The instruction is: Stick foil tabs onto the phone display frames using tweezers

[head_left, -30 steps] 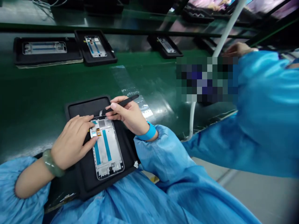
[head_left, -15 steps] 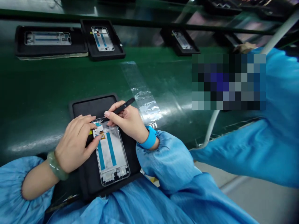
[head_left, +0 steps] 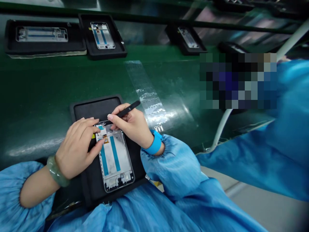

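A phone mid-frame (head_left: 123, 148) with blue strips and a small orange flex cable (head_left: 105, 139) lies tilted in a black tray (head_left: 96, 106) close to my body. My left hand (head_left: 78, 146), a green bangle at its wrist, grips the frame's upper left edge, fingertips near the top corner and thumb beside the flex cable. In my right hand (head_left: 131, 124) are black tweezers (head_left: 129, 109), pinched like a pen and slanting down to the frame's top end. My right fingers partly hide their tips. A blue band (head_left: 154, 143) circles my right wrist.
Further back, black trays (head_left: 82, 45) hold other phone frames (head_left: 103, 35). A clear plastic strip (head_left: 147, 93) with small metal pieces (head_left: 158, 128) at its near end lies on the green bench. At right are a white pipe (head_left: 220, 129) and a co-worker's blue sleeve (head_left: 292, 93).
The camera view has shifted slightly, so the far trays sit higher and the left ones further left. My hands and the tweezers stay nearly in place. The co-worker's sleeve at right has moved.
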Demonstrator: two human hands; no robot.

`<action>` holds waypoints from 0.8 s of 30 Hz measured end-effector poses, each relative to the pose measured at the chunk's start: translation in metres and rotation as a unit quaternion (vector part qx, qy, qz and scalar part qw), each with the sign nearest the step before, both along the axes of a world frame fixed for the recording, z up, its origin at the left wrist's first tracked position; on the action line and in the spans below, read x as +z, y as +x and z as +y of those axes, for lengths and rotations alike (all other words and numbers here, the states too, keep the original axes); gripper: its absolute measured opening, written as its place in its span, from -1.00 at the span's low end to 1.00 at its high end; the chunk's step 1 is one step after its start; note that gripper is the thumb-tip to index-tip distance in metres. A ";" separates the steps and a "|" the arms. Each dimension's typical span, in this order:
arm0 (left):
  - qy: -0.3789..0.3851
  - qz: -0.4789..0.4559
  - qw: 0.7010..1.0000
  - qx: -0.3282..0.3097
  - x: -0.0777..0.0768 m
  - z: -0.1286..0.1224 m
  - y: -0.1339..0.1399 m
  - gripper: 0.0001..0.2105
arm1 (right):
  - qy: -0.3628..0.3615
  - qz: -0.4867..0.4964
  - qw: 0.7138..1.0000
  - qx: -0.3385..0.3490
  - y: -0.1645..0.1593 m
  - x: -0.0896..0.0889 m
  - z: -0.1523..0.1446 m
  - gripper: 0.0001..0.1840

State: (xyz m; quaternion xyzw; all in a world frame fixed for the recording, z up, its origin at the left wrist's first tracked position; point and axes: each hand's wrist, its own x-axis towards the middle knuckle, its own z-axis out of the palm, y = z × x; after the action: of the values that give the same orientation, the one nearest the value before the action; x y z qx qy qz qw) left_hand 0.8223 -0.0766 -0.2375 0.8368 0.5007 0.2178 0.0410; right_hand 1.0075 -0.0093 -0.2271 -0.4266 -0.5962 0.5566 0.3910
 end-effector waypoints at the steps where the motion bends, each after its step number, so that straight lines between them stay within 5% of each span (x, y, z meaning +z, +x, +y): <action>1: 0.000 0.000 1.000 -0.001 0.000 0.000 0.000 -0.77 | 0.000 -0.005 1.000 -0.001 0.000 0.000 0.000 -0.74; 24: -0.004 0.007 1.000 0.003 0.002 0.000 0.002 -0.78 | 0.007 -0.003 1.000 -0.003 0.000 -0.001 -0.001 -0.72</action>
State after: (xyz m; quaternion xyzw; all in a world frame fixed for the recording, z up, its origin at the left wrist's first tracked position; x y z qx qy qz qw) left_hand 0.8241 -0.0768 -0.2354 0.8366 0.5043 0.2100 0.0398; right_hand 1.0077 -0.0102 -0.2280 -0.4273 -0.6002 0.5499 0.3935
